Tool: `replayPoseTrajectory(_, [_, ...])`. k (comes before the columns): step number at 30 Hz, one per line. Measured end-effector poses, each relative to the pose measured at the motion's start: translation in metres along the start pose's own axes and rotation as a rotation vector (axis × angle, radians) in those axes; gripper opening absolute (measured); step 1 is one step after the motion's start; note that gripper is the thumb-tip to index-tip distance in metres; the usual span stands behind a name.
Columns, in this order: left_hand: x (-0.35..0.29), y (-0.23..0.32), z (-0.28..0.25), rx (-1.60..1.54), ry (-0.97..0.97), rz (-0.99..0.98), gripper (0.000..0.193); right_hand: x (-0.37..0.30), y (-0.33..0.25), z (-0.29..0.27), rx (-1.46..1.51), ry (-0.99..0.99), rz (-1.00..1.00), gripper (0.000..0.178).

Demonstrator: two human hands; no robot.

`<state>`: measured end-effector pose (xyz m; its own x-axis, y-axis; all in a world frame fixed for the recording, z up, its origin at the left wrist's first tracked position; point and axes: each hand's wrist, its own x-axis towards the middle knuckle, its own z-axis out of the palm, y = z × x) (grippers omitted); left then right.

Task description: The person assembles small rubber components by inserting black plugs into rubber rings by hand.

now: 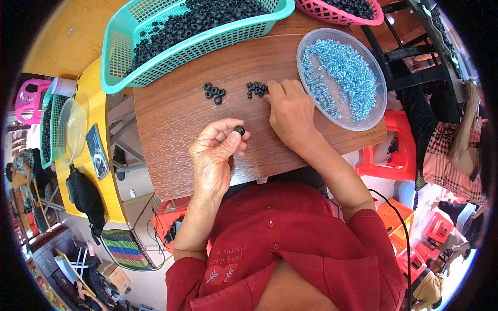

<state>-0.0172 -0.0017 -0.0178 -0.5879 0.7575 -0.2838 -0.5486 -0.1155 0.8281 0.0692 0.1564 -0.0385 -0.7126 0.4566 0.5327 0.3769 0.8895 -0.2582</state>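
My left hand [211, 155] pinches a small round black cap [239, 130] between thumb and fingers, raised over the brown wood-grain table [171, 129]. My right hand [293, 111] rests at the right edge of a little pile of small black plastic pieces [254, 89]. Its fingers are curled together and the tips touch the pile; whatever they grip is hidden. Left of that pile lies a loose group of several round, hollow black caps [209, 94]. Close by my right hand stands a clear round tub [381, 101] holding many tiny shiny blue pieces [350, 72].
A turquoise basket [207, 49] of black caps sits at the table's far edge, beside a pink basket [340, 18] of black parts. To the left, a yellow table [98, 98] bears a phone [97, 147] and a black pouch [85, 194]. Red stools [391, 153] and other people are at right.
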Motion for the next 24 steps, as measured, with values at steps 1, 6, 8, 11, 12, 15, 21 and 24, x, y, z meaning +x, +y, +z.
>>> replayPoseTrajectory(1, [0.000,-0.001,0.000,-0.001,0.002,0.006,0.021,0.001,0.001,0.001,-0.003,-0.001,0.001,0.020])
replayPoseTrajectory(6, [0.002,-0.003,0.001,-0.036,-0.008,-0.019,0.020,0.003,0.007,0.006,-0.104,-0.022,0.019,0.012])
replayPoseTrajectory(8, [0.002,-0.003,0.001,-0.020,0.015,-0.009,0.021,0.002,0.006,0.004,-0.125,-0.025,0.013,0.011])
replayPoseTrajectory(11, [0.003,-0.004,0.004,-0.023,0.010,0.009,0.021,-0.001,0.001,-0.012,-0.095,-0.010,0.013,0.011])
replayPoseTrajectory(12, [0.003,-0.006,0.005,-0.028,0.008,0.015,0.021,-0.005,-0.002,-0.023,0.018,-0.002,0.003,0.012])
replayPoseTrajectory(15, [0.005,-0.008,0.003,0.006,-0.002,0.017,0.021,-0.013,0.006,-0.055,0.182,0.051,-0.008,0.015])
replayPoseTrajectory(21, [0.007,-0.011,0.002,0.035,0.004,0.001,0.019,-0.033,0.092,-0.105,-0.091,-0.029,0.227,0.010])
replayPoseTrajectory(24, [0.008,-0.012,0.004,0.055,0.001,-0.009,0.019,-0.038,0.108,-0.113,-0.089,-0.153,0.315,0.007])
